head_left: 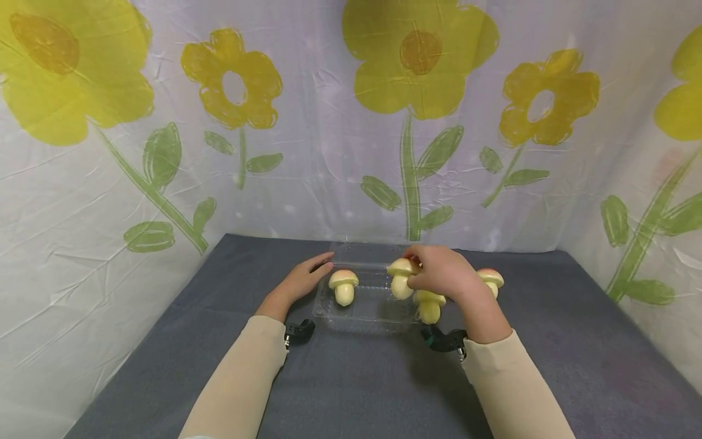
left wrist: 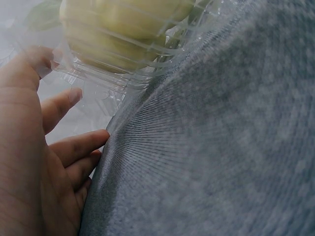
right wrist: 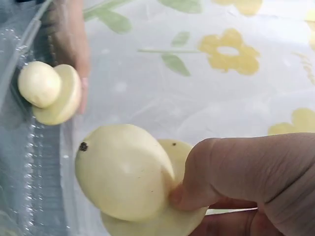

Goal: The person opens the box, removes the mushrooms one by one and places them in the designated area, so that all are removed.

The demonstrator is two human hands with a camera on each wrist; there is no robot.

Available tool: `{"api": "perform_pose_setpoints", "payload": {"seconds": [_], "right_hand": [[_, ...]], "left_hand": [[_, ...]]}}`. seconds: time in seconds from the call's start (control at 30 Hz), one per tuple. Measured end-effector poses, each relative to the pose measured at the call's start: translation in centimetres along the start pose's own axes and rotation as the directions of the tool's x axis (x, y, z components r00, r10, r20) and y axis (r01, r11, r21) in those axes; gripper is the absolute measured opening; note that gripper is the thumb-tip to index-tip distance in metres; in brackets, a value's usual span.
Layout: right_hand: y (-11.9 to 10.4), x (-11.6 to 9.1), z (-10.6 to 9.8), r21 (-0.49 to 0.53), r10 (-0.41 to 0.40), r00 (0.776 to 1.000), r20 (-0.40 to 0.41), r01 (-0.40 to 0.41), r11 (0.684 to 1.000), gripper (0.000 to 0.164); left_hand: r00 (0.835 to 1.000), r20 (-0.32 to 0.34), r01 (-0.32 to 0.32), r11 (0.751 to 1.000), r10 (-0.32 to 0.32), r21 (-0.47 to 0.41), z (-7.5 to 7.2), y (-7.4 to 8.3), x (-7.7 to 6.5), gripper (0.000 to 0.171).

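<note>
A clear plastic box [head_left: 364, 326] with its lid raised at the back stands on the cloth. Inside, towards the left, a pale yellow toy mushroom [head_left: 345, 294] with a pinkish cap stands upright. My left hand [head_left: 300, 279] is at the box's left side, fingers extended and fingertips right at the plastic edge [left wrist: 98, 73]. Over the right part of the box, my right hand [head_left: 445, 271] pinches a second mushroom [right wrist: 125, 172] between thumb and fingers, stem down. A third mushroom [head_left: 429, 308] shows below that hand, overlapping the box's right edge in the head view.
Another mushroom [head_left: 492, 280] sits right of the box, partly hidden behind my right wrist. Dark grey cloth [head_left: 362, 384] covers the table. A pale curtain [head_left: 318, 152] with yellow flowers hangs behind and along both sides.
</note>
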State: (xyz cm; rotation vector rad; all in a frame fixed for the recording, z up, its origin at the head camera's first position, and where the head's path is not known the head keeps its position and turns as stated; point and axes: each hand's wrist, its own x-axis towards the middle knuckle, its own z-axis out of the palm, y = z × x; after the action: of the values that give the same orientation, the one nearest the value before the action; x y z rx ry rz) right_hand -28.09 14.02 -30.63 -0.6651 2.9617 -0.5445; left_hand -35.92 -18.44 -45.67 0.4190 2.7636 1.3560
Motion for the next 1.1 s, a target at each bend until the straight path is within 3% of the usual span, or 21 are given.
{"api": "perform_pose_setpoints", "payload": {"seconds": [0.4,0.87,1.1], "right_hand": [[2.6,-1.6,-2.7,0.123,0.115,0.989,0.09,-0.126,0.984,0.049],[6.2,-2.6,-3.9,0.132,0.206,0.961,0.186,-0.232,0.964,0.056],[8.0,-2.4,-3.0,0.076,0.299,0.915,0.27,-0.33,0.941,0.053]], "left_hand": [[1.0,-0.01,-0.017,1.0,0.017,-0.002,0.1,0.0,0.2,0.066],[1.0,-0.009,-0.018,1.0,0.018,0.006,0.1,-0.2,0.1,0.065],[1.0,-0.005,-0.02,1.0,0.02,-0.001,0.1,-0.3,0.2,0.065]]}}
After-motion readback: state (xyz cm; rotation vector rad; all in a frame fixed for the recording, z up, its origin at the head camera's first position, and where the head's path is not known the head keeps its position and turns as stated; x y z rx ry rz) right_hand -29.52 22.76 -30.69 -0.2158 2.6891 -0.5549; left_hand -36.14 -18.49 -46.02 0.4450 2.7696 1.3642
